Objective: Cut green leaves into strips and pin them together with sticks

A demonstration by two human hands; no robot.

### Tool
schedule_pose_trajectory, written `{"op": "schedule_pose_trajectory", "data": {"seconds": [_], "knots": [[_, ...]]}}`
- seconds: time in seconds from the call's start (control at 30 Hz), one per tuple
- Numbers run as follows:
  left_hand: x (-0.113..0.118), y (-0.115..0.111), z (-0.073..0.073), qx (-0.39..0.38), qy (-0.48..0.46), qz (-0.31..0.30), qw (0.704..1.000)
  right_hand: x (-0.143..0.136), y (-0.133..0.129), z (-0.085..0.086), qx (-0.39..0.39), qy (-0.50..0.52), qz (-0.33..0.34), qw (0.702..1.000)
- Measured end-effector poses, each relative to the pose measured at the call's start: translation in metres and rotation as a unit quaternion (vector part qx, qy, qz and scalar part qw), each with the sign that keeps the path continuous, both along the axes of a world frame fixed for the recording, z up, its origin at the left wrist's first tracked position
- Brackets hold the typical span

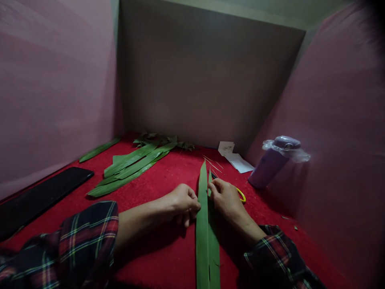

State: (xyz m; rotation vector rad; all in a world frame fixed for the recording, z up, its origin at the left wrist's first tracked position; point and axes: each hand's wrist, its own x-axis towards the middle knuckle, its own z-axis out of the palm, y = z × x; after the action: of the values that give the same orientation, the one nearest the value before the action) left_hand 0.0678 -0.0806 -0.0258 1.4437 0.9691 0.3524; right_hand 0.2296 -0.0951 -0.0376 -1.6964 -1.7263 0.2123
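A long green leaf (202, 237) runs away from me down the middle, its pointed tip at the far end. Along its length it parts into a wider left strip and a narrower right strip (214, 257), which come apart near the tip. My left hand (185, 202) is closed in a pinch at the leaf's left edge. On the other side, my right hand (225, 197) pinches the narrower strip near its upper end. Just beyond the right hand shows a yellow loop handle (242, 196), perhaps of scissors, mostly hidden by that hand.
Several cut leaves (135, 162) lie at the back left on the red cloth (162, 182), near leafy sprigs (186, 145). A black phone-like slab (45, 196) rests at left. Thin sticks (214, 163), white papers (239, 162) and a purple tumbler (269, 166) stand or lie at right.
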Motion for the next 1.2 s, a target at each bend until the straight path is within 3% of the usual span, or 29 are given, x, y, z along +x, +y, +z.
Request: {"op": "schedule_pose_trajectory", "data": {"seconds": [0.23, 0.4, 0.57, 0.77, 1.0, 1.2], "knots": [[-0.011, 0.011, 0.005, 0.025, -0.026, 0.088, 0.995, 0.0, -0.002, 0.004, 0.026, -0.003, -0.03, 0.999], [-0.014, 0.016, 0.005, 0.013, -0.04, 0.093, 0.995, 0.001, -0.001, 0.003, 0.012, 0.013, -0.031, 0.999], [-0.015, 0.016, 0.002, 0.02, -0.057, 0.098, 0.993, 0.001, 0.003, -0.004, -0.073, 0.095, -0.01, 0.993], [-0.015, 0.014, 0.003, 0.01, -0.05, 0.082, 0.995, -0.004, 0.004, -0.009, -0.151, 0.221, 0.033, 0.963], [-0.014, 0.017, 0.002, 0.02, -0.102, 0.135, 0.985, -0.009, 0.0, 0.002, -0.06, 0.34, 0.089, 0.934], [-0.015, 0.013, 0.006, -0.103, -0.217, 0.112, 0.964, -0.01, -0.003, 0.01, 0.023, 0.402, 0.105, 0.909]]}}
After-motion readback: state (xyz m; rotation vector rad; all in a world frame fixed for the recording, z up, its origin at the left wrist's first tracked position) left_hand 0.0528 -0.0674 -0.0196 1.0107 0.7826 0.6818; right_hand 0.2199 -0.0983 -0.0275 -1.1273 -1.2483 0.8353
